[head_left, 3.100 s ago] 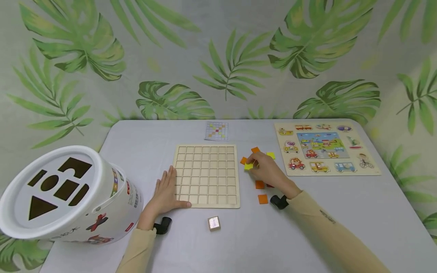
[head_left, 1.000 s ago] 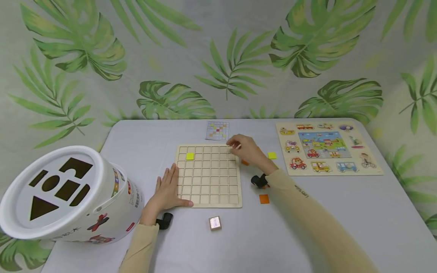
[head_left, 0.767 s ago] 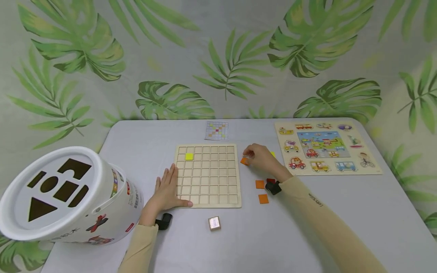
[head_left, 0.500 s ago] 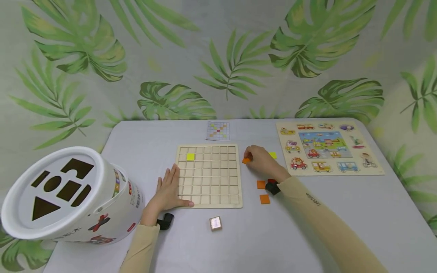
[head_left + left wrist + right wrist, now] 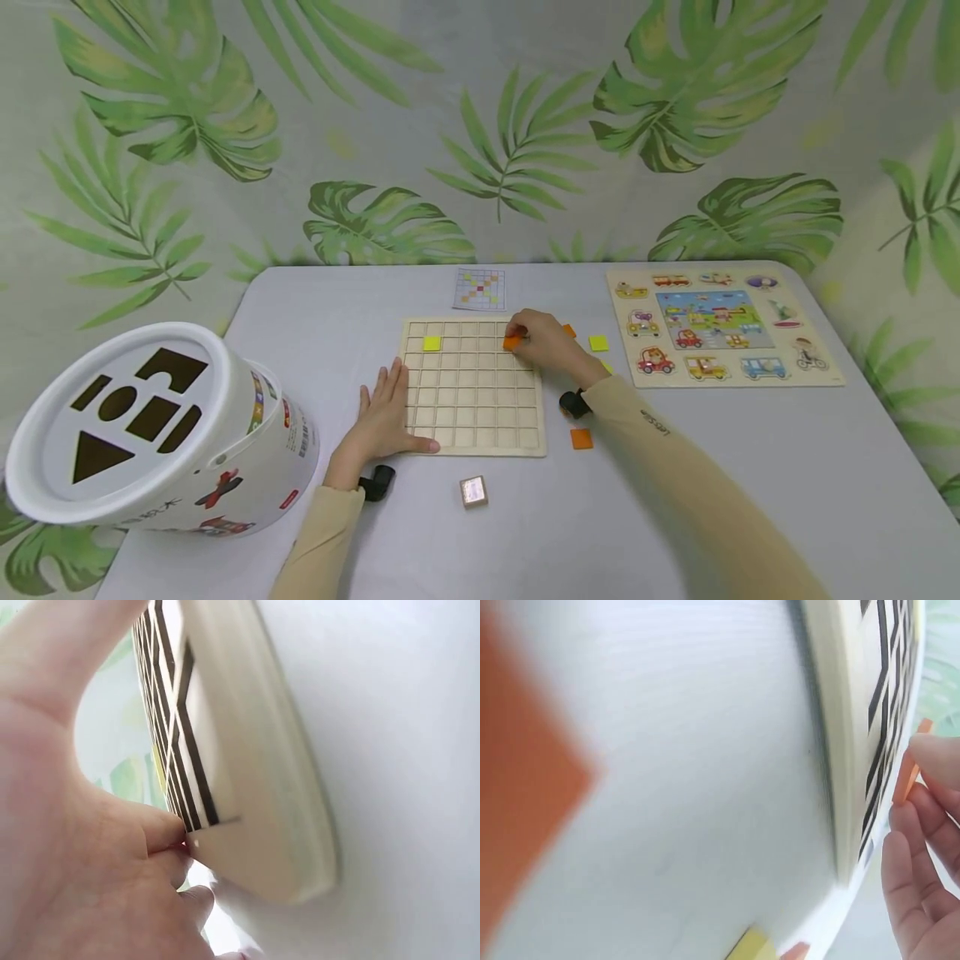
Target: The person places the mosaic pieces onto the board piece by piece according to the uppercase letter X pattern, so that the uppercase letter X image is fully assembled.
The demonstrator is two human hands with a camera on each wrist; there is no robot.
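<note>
My right hand (image 5: 549, 340) pinches an orange square tile (image 5: 512, 342) between thumb and fingertips, over the upper right cells of a wooden grid board (image 5: 472, 397). In the right wrist view the tile (image 5: 909, 771) is held on edge, close above the board (image 5: 838, 735). My left hand (image 5: 384, 417) lies with straight fingers against the board's left edge, its thumb at the front edge. The left wrist view shows the fingertips right at the board's corner (image 5: 262, 847). One yellow tile (image 5: 432, 343) sits near the board's upper left corner.
Loose orange (image 5: 582, 438) and yellow tiles (image 5: 597, 342) lie right of the board, some partly behind the right arm. A pattern card (image 5: 480, 289) lies behind it, a small block (image 5: 473, 492) in front. A white bucket (image 5: 292, 467) stands left, a picture puzzle (image 5: 637, 333) right.
A yellow tile has gone from my right hand onto the board. That hand then took an orange tile and brought it left over the board. Board and left hand have shifted slightly right.
</note>
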